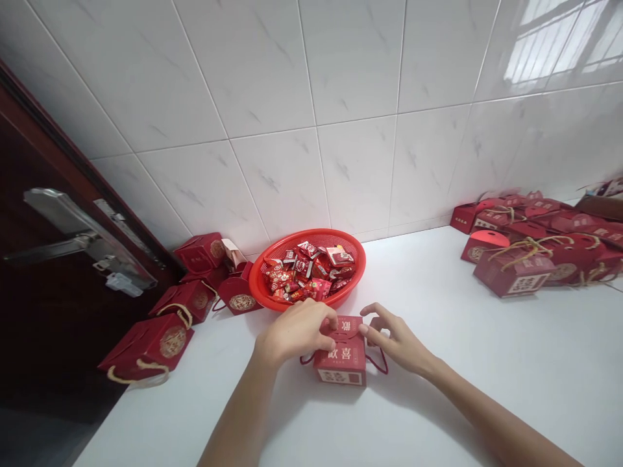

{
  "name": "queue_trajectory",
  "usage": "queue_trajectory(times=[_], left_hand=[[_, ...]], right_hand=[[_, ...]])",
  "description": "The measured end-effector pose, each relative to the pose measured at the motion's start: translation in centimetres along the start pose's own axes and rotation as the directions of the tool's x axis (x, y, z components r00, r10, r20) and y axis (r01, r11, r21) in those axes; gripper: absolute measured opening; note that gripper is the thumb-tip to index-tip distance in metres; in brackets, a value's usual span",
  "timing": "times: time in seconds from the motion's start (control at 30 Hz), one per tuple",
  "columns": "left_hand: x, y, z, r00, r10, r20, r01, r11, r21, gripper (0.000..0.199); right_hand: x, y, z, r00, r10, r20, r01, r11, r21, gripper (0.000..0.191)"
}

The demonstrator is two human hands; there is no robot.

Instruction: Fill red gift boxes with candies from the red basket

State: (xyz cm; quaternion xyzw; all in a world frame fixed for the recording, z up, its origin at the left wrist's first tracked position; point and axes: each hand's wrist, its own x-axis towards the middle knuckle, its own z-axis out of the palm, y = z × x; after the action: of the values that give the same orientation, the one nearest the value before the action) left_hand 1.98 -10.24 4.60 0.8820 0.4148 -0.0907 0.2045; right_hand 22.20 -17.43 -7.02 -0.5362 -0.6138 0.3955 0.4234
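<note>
A small red gift box [341, 363] with pale lettering lies on the white tabletop in front of me. Its top flaps are folded over, and dark red cord handles hang at both sides. My left hand [299, 331] is closed round the left side of this box, thumb and forefinger on its top. On the opposite side my right hand [392, 337] has its fingers bent, the thumb at the top right edge by the rounded flap. Just behind the box stands an oval red plastic basket [357, 285] of wrapped sweets [306, 269].
At the left, several red gift boxes [146, 347] with cord handles stand near a dark door [43, 311] with a metal handle [53, 246]. More red boxes [516, 269] are heaped at the right against the tiled wall [360, 175]. The white tabletop [487, 363] runs between them.
</note>
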Motion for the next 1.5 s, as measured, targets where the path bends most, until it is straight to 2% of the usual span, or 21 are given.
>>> queue_trajectory(times=[0.1, 0.17, 0.33, 0.4, 0.47, 0.57, 0.63, 0.77, 0.9, 1.07, 1.2, 1.33, 1.4, 1.5], left_hand=[[0.3, -0.2, 0.2, 1.000, 0.015, 0.020, -0.014, 1.000, -0.019, 0.009], [0.5, -0.1, 0.5, 0.999, 0.029, 0.023, -0.028, 0.999, -0.047, 0.010], [1.3, 1.3, 1.7, 0.997, 0.075, 0.000, -0.074, 0.990, -0.122, 0.020], [1.7, 1.9, 2.3, 0.996, 0.095, 0.000, -0.093, 0.982, -0.161, 0.026], [2.2, 2.1, 2.7, 0.994, 0.110, -0.001, -0.108, 0.974, -0.197, 0.033], [2.7, 2.0, 2.8, 0.994, 0.107, 0.016, -0.102, 0.976, -0.192, 0.039], [2.9, 1.7, 2.5, 0.992, 0.122, 0.045, -0.113, 0.980, -0.162, 0.042], [2.9, 1.1, 1.6, 0.965, 0.246, 0.087, -0.228, 0.958, -0.175, 0.039], [3.0, 0.8, 1.1, 0.926, 0.359, 0.117, -0.314, 0.904, -0.290, 0.034], [3.3, 0.3, 1.4, 0.890, 0.448, 0.083, -0.385, 0.837, -0.388, 0.042], [3.1, 0.1, 1.4, 0.919, 0.391, 0.041, -0.343, 0.848, -0.404, 0.053], [2.1, -0.1, 0.5, 0.965, 0.260, -0.018, -0.232, 0.828, -0.511, 0.067], [1.5, -0.2, -0.2, 0.975, 0.216, -0.053, -0.202, 0.759, -0.620, 0.063], [0.8, -0.3, -1.0, 0.965, 0.203, -0.166, -0.255, 0.581, -0.773, 0.047]], right_hand=[[0.0, -0.3, -0.3, 0.996, 0.055, 0.075, -0.073, 0.962, 0.263, 0.051], [0.1, -0.7, -0.8, 0.995, 0.061, 0.083, -0.088, 0.919, 0.384, 0.054], [0.4, -1.1, -2.4, 0.998, -0.003, -0.067, 0.034, 0.886, 0.462, 0.045], [0.4, -1.1, -2.9, 0.993, -0.049, -0.105, 0.087, 0.916, 0.392, 0.042], [0.3, -1.3, -3.3, 0.986, -0.127, -0.108, 0.149, 0.961, 0.234, 0.035], [0.0, -1.6, -3.6, 0.971, -0.233, -0.045, 0.234, 0.972, 0.001, 0.016], [-0.2, -1.9, -3.6, 0.961, -0.276, 0.014, 0.276, 0.959, -0.067, 0.007], [-0.3, -2.2, -3.7, 0.932, -0.353, 0.076, 0.361, 0.918, -0.164, 0.013], [-0.4, -2.3, -3.8, 0.917, -0.383, 0.108, 0.398, 0.888, -0.231, 0.014], [-0.5, -2.4, -4.0, 0.908, -0.395, 0.138, 0.418, 0.854, -0.310, 0.015], [-0.5, -2.5, -4.0, 0.903, -0.406, 0.143, 0.430, 0.829, -0.357, 0.017], [-0.5, -2.7, -4.0, 0.903, -0.404, 0.147, 0.428, 0.808, -0.404, 0.018], [-0.5, -2.8, -3.9, 0.905, -0.396, 0.152, 0.422, 0.805, -0.416, 0.018], [-0.5, -2.8, -3.8, 0.912, -0.382, 0.151, 0.410, 0.821, -0.397, 0.019]])
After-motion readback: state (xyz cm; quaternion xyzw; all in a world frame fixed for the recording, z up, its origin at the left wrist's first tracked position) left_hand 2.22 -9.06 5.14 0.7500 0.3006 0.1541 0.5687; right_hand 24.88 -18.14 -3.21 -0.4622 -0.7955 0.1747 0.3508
